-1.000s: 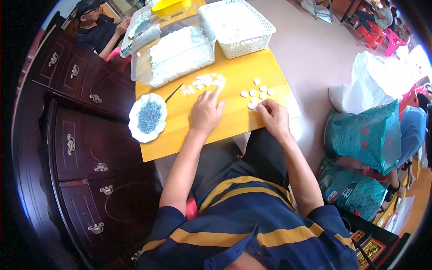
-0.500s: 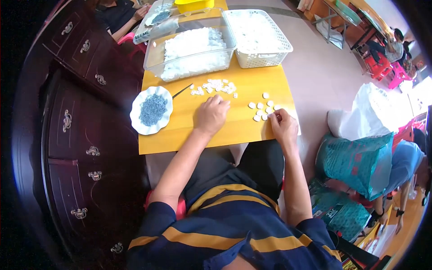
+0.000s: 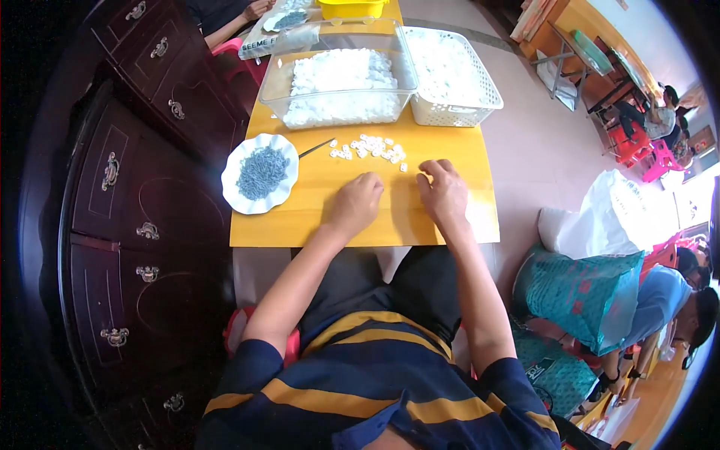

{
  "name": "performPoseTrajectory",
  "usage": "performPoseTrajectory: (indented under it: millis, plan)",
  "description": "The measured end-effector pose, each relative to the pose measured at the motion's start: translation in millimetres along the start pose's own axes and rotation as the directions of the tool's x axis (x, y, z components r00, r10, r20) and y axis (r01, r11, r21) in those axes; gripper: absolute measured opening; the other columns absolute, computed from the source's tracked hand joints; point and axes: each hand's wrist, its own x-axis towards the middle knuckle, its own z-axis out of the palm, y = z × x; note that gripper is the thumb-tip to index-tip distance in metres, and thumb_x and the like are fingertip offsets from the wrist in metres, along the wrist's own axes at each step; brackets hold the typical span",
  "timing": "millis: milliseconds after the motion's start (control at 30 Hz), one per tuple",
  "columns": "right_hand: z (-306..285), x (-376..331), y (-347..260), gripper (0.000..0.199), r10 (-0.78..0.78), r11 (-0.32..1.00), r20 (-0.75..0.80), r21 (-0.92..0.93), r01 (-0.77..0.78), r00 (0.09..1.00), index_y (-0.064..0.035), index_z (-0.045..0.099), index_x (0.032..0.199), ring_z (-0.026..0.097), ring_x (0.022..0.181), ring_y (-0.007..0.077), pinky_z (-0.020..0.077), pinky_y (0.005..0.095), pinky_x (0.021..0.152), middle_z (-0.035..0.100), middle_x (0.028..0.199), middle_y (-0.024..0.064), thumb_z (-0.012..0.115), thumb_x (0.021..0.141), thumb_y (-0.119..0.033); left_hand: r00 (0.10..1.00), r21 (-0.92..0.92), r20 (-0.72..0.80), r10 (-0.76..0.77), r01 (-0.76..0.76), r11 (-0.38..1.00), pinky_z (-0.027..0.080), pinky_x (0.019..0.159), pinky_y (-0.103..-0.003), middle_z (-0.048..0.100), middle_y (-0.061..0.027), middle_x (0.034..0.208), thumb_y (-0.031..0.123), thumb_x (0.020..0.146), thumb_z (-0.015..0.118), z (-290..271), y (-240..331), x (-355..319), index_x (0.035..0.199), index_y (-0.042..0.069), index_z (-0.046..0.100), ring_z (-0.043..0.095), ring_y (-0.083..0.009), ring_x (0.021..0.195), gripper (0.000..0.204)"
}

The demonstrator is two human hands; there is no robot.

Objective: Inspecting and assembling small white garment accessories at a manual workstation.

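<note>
On the yellow wooden counter point(image 3: 300, 225), small, flat white pieces point(image 3: 373, 144) are apparently being left unhandled beyond the curled left hand point(image 3: 356, 202) and bent-fingered right hand point(image 3: 445, 193), whose closure cannot be told, while no finished portion is being distinguished.

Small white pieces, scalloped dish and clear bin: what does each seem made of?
Small white pieces: possibly plastic, evenly white; finish too small to judge.
Scalloped dish: smooth, perhaps plastic or ceramic; its wavy rim fits either.
Clear bin: probably glossy plastic, transparent with highlights along its rim.
</note>
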Motion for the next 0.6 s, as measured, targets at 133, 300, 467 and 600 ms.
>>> performPoseTrajectory:
  millis: [133, 300, 467, 600]
  plan:
    - [21, 20, -13, 0.018, -0.069, 0.992, 0.118, -0.095, 0.080, 0.991, -0.0108, 0.073, 0.102, 0.068, 0.094, 0.0335, 0.0535, 0.0435, 0.084, 0.068, 0.102, 0.0115, 0.071, 0.086, -0.017, 0.988, -0.205, -0.052, -0.144, 0.131, 0.970, 0.054, 0.066, -0.035, 0.068, -0.0132, 0.081, 0.005, 0.092, 0.064, -11, -8, -15, 0.095, 0.001, 0.060, 0.068, -0.0256, 0.071, 0.006]
    - [40, 27, -12, 0.016, -0.018, 0.984, 0.237, -0.170, 0.060, 0.971, -0.0114, 0.075, 0.100, 0.067, 0.095, 0.0336, 0.0542, 0.0439, 0.083, 0.069, 0.098, 0.0118, 0.069, 0.087, -0.019, 0.977, -0.335, -0.055, -0.206, 0.176, 0.926, 0.054, 0.064, -0.029, 0.070, -0.0094, 0.081, 0.002, 0.090, 0.066, -18, -14, -23, 0.095, -0.001, 0.066, 0.068, -0.0150, 0.069, 0.006]
    - [42, 28, -7, 0.014, -0.053, 0.978, 0.216, -0.188, 0.094, 0.975, -0.0106, 0.073, 0.094, 0.069, 0.089, 0.0339, 0.0561, 0.0441, 0.078, 0.069, 0.094, 0.0123, 0.066, 0.088, -0.021, 0.974, -0.408, -0.030, -0.225, 0.194, 0.892, 0.056, 0.071, -0.037, 0.072, -0.0153, 0.085, 0.002, 0.088, 0.066, -20, -7, -18, 0.092, 0.000, 0.069, 0.072, -0.0284, 0.079, 0.006]
    - [53, 24, -7, 0.012, -0.126, 0.963, 0.161, -0.219, 0.159, 0.979, -0.0078, 0.066, 0.087, 0.069, 0.085, 0.0348, 0.0563, 0.0459, 0.077, 0.067, 0.092, 0.0140, 0.065, 0.087, -0.020, 0.979, -0.423, -0.060, -0.195, 0.152, 0.893, 0.054, 0.067, -0.028, 0.070, -0.0090, 0.085, -0.002, 0.089, 0.065, -15, -14, -20, 0.095, -0.002, 0.069, 0.068, -0.0131, 0.076, 0.007]
